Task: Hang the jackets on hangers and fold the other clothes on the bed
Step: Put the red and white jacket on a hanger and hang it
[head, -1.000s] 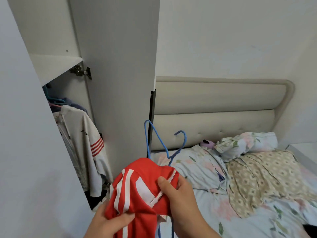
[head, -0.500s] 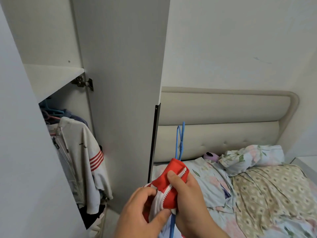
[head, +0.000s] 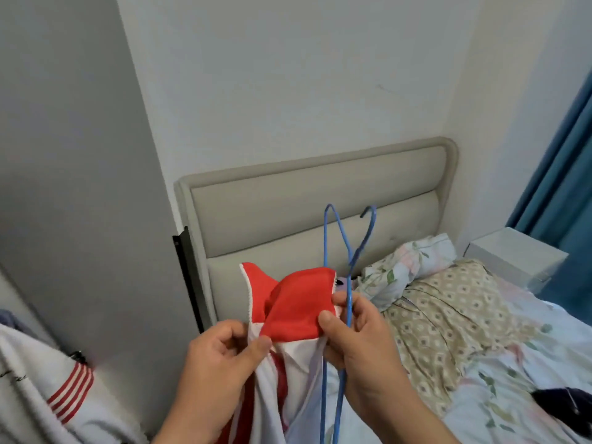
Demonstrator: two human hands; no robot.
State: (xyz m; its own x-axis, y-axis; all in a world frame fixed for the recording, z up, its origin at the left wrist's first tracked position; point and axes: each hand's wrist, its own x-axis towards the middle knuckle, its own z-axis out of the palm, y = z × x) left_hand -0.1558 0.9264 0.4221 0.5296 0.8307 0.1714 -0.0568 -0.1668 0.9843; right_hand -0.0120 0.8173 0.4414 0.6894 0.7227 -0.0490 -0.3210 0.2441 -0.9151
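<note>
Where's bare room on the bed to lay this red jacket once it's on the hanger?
Barest patch: the floral sheet between the beige patterned blanket and the dark garment at the right edge. The white nightstand top beyond the blanket also looks bare. Crowded near the headboard, where the pillow and bunched blanket pile up.

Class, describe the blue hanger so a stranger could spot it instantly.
Find the beige padded headboard. In front of it, the right hand holds a thin blue wire hanger beside a red-and-white jacket. Unlike the cloth, it is bare wire.
</note>
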